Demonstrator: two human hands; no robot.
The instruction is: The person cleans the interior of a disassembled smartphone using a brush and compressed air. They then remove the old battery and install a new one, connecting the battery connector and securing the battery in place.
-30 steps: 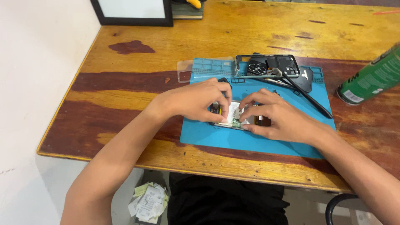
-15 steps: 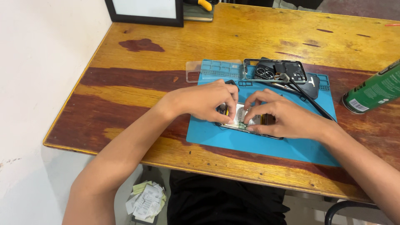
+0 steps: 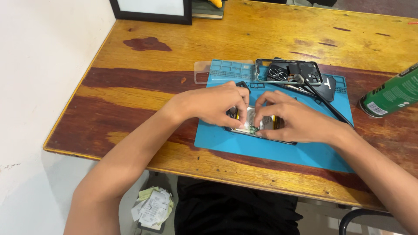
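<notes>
The fingers (image 3: 237, 114) of my left hand (image 3: 213, 104) stay curled down onto the near-left end of the opened phone (image 3: 252, 124), tips pinching at its edge, and the fingers (image 3: 261, 115) of my right hand (image 3: 296, 122) press in from the other side, so both sets meet over the exposed board. Whether either hand truly grips a loose part I cannot tell; the tips hide it. Compared with a second ago almost nothing has shifted: the hands keep the same pose over the same spot, and only my view has drifted a little. That tells me the work is fine and local, a small piece being eased at the board rather than anything lifted away.

The phone lies on the blue mat (image 3: 278, 150), near the middle of the bench's (image 3: 130, 95) near edge. At the mat's far edge sit a phone frame (image 3: 288, 72) and a clear case (image 3: 204, 72); a green can (image 3: 392, 93) lies at the right edge.
</notes>
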